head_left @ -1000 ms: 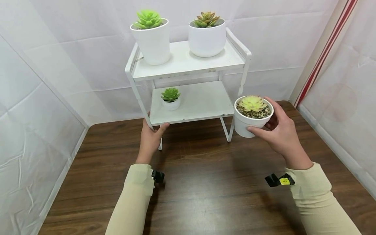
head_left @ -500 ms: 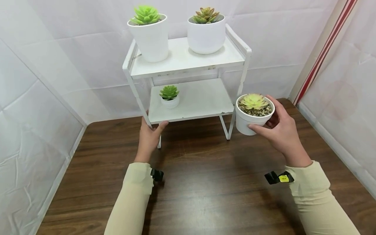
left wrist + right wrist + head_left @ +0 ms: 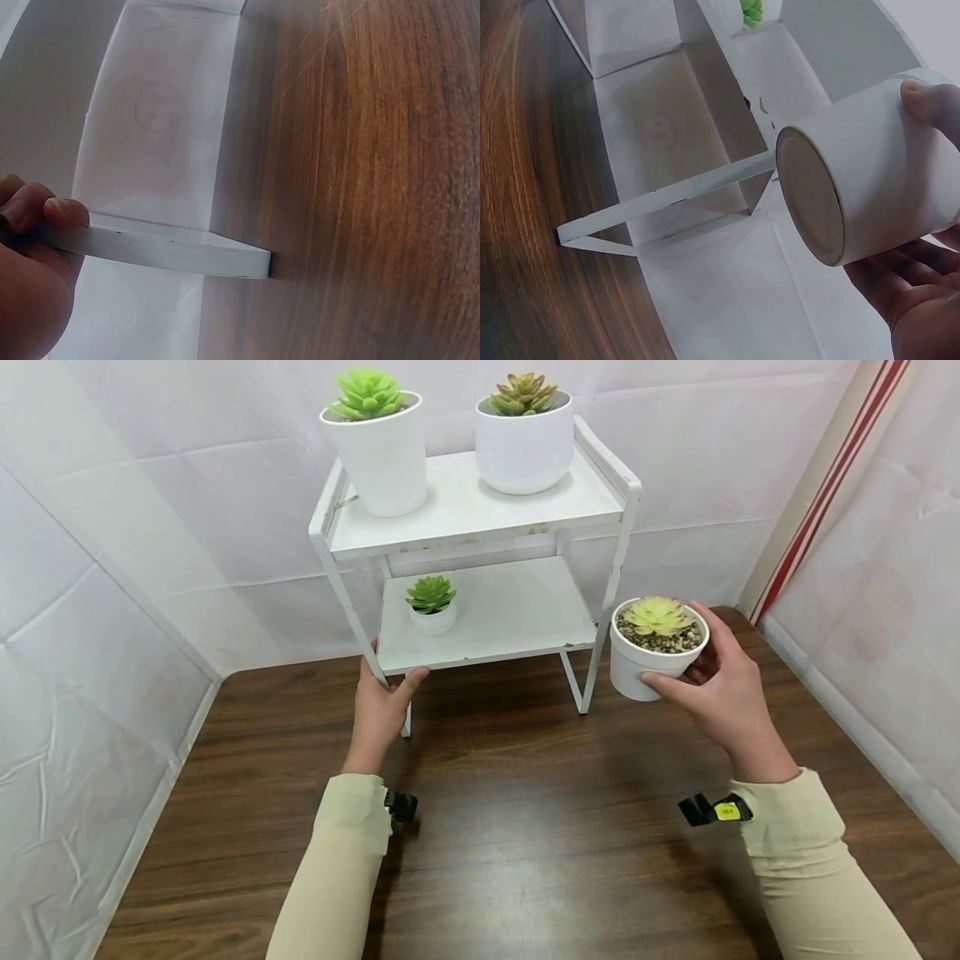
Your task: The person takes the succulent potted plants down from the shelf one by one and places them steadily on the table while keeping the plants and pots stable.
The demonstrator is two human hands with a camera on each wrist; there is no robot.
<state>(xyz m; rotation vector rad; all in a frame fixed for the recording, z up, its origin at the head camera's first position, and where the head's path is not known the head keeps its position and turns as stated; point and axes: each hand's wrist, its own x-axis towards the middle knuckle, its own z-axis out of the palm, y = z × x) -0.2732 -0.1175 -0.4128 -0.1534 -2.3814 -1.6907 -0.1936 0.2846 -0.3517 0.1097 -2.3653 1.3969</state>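
Note:
My right hand (image 3: 723, 685) holds a white pot with a yellow-green succulent (image 3: 660, 652), thumb in front and fingers behind. The pot hangs in the air just right of the shelf; its round bottom shows in the right wrist view. With my left hand (image 3: 381, 706) I grip the front left leg of the white two-tier shelf (image 3: 480, 531), near the lower board. In the left wrist view, fingers (image 3: 67, 212) curl over that leg (image 3: 172, 251). A small potted green succulent (image 3: 432, 606) sits at the left of the lower board.
A tall white pot with a bright green succulent (image 3: 382, 460) stands on the top board's left. Right of it is a rounded white pot with a reddish-green succulent (image 3: 523, 447). The shelf stands at the back of a brown wooden table (image 3: 502, 843), before white sheeting (image 3: 240, 510).
My right hand has shifted slightly to the right with the pot, widening the space between it and the shelf leg. My left hand keeps its grip. The head view has tilted a little.

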